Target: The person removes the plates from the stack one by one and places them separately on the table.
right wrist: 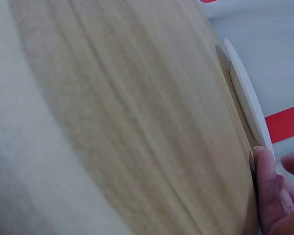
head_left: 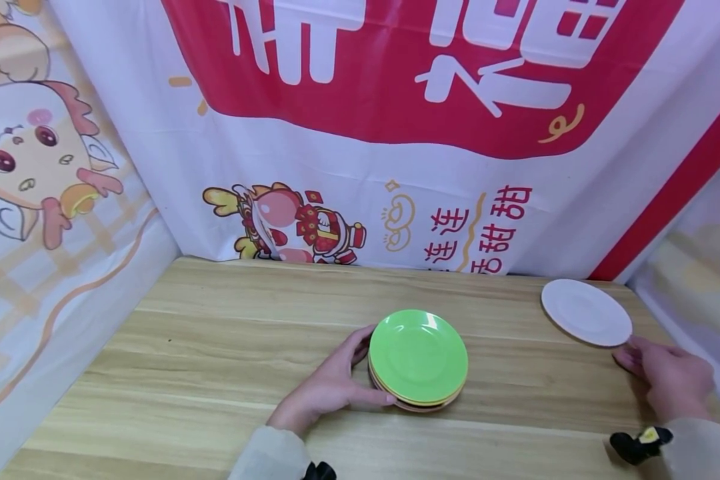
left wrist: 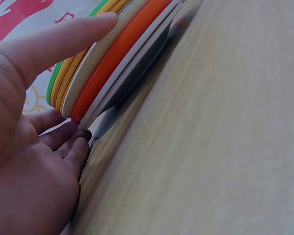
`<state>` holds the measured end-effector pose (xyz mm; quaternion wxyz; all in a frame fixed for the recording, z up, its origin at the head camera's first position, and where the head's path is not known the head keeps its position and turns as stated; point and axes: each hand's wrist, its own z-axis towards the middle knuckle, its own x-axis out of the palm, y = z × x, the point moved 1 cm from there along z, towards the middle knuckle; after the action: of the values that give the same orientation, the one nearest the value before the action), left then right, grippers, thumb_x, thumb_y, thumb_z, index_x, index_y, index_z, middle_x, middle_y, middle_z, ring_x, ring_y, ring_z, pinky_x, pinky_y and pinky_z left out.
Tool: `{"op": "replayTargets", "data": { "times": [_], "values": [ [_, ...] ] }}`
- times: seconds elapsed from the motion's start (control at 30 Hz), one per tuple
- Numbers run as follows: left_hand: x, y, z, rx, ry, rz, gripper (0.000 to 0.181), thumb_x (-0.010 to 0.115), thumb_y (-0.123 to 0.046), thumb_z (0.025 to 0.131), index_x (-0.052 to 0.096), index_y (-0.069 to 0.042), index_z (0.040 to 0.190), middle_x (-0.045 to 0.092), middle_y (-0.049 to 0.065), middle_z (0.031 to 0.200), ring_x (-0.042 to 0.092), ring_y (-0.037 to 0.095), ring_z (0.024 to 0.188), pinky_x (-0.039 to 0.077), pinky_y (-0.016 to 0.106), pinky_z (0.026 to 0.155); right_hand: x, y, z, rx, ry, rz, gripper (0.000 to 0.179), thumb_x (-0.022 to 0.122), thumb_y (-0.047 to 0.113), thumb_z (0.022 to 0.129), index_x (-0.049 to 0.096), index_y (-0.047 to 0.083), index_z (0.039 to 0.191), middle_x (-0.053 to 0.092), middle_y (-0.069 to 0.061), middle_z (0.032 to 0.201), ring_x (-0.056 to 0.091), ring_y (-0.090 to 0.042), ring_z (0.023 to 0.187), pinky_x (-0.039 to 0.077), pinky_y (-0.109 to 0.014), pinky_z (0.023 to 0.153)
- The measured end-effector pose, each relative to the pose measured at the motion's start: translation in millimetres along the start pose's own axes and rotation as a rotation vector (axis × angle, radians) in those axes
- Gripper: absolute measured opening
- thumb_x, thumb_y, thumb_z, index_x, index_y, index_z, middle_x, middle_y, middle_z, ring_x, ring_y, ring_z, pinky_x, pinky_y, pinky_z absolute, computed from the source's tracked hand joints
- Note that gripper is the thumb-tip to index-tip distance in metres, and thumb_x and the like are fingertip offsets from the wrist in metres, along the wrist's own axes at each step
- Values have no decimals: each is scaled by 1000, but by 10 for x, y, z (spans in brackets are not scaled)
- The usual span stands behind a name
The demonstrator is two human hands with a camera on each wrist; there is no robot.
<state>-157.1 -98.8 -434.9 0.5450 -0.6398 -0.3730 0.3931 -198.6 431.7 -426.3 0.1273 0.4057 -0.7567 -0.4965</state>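
A stack of several plates [head_left: 418, 357], green on top with yellow and orange beneath, sits mid-table. My left hand [head_left: 360, 372] grips its left side. The left wrist view shows the thumb [left wrist: 63, 36] lying along the upper rims and the fingertips [left wrist: 77, 144] tucked at the lowest plate's edge [left wrist: 122, 83]. A white plate [head_left: 585, 311] lies flat at the table's far right. My right hand [head_left: 630, 352] is just in front of it with loosely extended fingers. In the right wrist view one fingertip [right wrist: 264, 188] touches the white plate's rim [right wrist: 245, 93].
The wooden table [head_left: 216, 347] is bordered by printed banners hanging at the back [head_left: 360, 167], left and right. The table's right edge runs close by the white plate. A black wrist-mounted device [head_left: 639, 443] sits by my right sleeve.
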Motion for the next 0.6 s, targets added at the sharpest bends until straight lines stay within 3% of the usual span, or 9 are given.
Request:
{"op": "replayTargets", "data": {
  "times": [0.17,0.33,0.6],
  "values": [
    [2,-3,-4,-4,-2,5,110,99,-13,73,39,-24,165,38,5,173,30,35,164,15,58,136,-32,2,-40,-31,9,162,11,67,29,106,66,25,96,70,9,56,74,-12,53,63,-31,54],
    [0,-14,-5,-10,-2,10,110,99,-13,73,39,-25,165,37,4,173,29,34,164,17,56,136,53,42,-237,-107,95,263,25,71,32,104,72,23,82,74,4,65,74,-13,56,64,-31,54],
    [4,-14,1,-2,1,11,110,99,-13,73,40,-24,165,39,4,173,31,34,163,17,56,136,392,124,-625,-283,300,143,25,71,39,104,74,25,83,74,7,72,74,-9,60,63,-23,59]
  ]
}}
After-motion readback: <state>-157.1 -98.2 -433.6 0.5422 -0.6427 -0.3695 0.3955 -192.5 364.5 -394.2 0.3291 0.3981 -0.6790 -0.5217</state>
